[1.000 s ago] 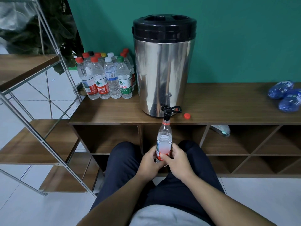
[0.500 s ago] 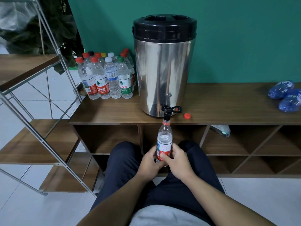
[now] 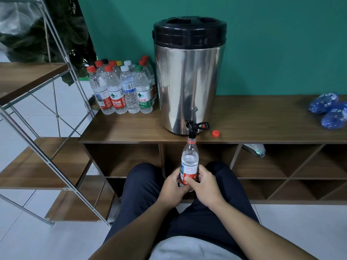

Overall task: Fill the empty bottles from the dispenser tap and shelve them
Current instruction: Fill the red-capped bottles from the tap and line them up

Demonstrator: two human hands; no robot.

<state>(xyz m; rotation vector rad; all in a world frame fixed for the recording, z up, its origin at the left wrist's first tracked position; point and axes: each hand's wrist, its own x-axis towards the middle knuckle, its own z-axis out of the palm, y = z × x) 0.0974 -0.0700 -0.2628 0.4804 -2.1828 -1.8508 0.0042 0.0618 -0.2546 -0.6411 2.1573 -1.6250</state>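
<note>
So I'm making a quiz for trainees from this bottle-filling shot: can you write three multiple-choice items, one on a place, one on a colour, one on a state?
1. Where does the loose cap lie?
A. On the floor
B. On the cabinet top, right of the tap
C. On the dispenser lid

2. What colour is that loose cap?
A. Red
B. Green
C. White

3. How is the bottle under the tap held?
A. By the left hand alone
B. By nobody; it stands on the cabinet
C. By both hands

Answers:
1 B: the loose cap rests on the cabinet top just right of the tap.
2 A: it is plainly red.
3 C: the left hand and right hand both grip the bottle, its uncapped mouth at the tap.
</note>
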